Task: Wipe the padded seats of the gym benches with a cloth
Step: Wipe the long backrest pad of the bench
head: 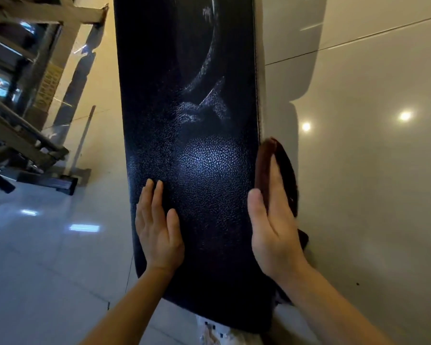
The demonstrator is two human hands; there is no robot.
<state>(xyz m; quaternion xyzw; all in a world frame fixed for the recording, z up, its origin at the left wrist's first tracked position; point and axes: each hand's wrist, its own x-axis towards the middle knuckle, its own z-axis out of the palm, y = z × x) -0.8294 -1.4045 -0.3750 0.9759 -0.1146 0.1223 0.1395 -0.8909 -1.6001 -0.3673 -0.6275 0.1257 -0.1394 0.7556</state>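
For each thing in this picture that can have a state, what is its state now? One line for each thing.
Padded seat: dark, textured, with faint streaks on its far part.
Cloth: dark brown, bunched against the right side edge of the seat.
Left hand: flat on the seat, fingers straight, holding nothing.
Right hand: fingers straight, pressing the cloth to the seat's edge.
Floor: glossy tiles, reflecting lights.

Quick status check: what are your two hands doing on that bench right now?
Left hand flat on padded seat, fingers straight. Right hand pressing dark red cloth against the seat's right edge. Nothing in the way.
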